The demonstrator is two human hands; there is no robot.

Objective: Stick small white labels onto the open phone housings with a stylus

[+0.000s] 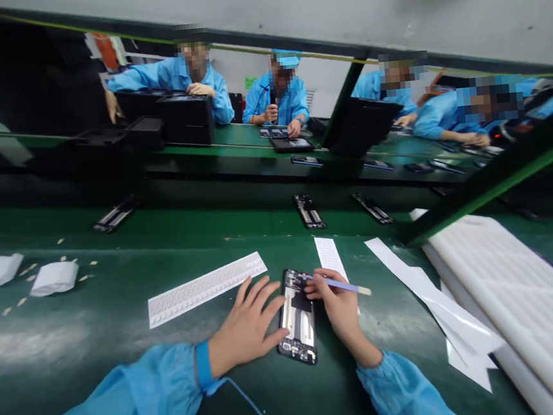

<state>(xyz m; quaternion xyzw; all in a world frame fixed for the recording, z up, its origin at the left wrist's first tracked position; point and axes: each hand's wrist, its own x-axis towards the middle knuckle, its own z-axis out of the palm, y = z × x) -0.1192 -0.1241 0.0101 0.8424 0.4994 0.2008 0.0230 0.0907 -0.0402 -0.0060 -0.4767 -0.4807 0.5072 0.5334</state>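
An opened phone [297,319] lies on the green bench in front of me, its inner parts and pale battery bay facing up. My left hand [248,326] is open, fingers spread, with the fingertips at the phone's left edge. A blue band with a cord circles that wrist. In my right hand [338,302] is a slim lavender stick-like tool [344,284] with a pale rear end, pinched between the fingers. Its working tip is near the phone's upper part, mostly hidden by my fingers. A white sticker sheet [206,290] lies left of the phone, and a smaller sheet [327,251] lies beyond my right hand.
White paper strips [424,291] and a stack of white foam trays [510,277] stand at right. Several phone frames, such as one [310,211], lie along the back. Crumpled white wads [55,278] sit at left. A green post [491,176] slants at right. Co-workers in blue sit opposite.
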